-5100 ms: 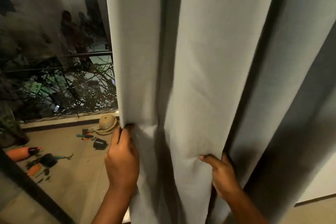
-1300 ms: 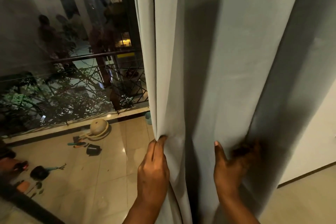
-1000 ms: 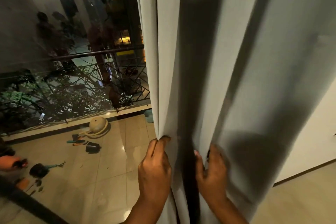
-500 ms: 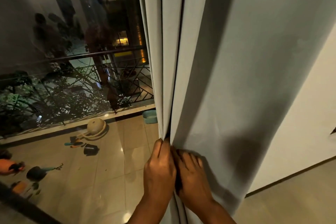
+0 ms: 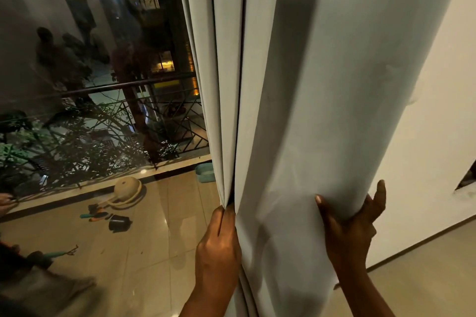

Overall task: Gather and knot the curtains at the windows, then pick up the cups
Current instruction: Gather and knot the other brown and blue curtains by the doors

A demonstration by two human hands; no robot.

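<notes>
Mid-gather on the curtain (image 5: 309, 110), hanging just right of the window glass (image 5: 103, 72) with its folds stacked toward that glass edge. Left hand (image 5: 219, 247) pinching the bunched pleats on the glass side of the curtain, thumb and fingers closed tight on the fabric. Right hand (image 5: 353, 229) cupped round the outer, far-from-glass fold, thumb in front, fingers wrapped behind the cloth, so gripping it rather than just resting. Hands apart, one wide fold between them.

Tip for this bit, as a guess: sweep that outer fold in toward the pinched pleats, keep both grips at the same height so the bundle doesn't twist, and hold the pinch firm so nothing slips back out. Fabric looks thick and smooth, probably slippery, so worth squeezing the whole bunch into one rope before trying the knot. Knot not started yet.

No cups spotted for sure. Beyond the glass, on the balcony floor (image 5: 154, 239): a tan bowl-ish thing (image 5: 127, 189), a small dark pot (image 5: 119, 222), a teal tub (image 5: 204, 172) close to the curtain edge.
</notes>
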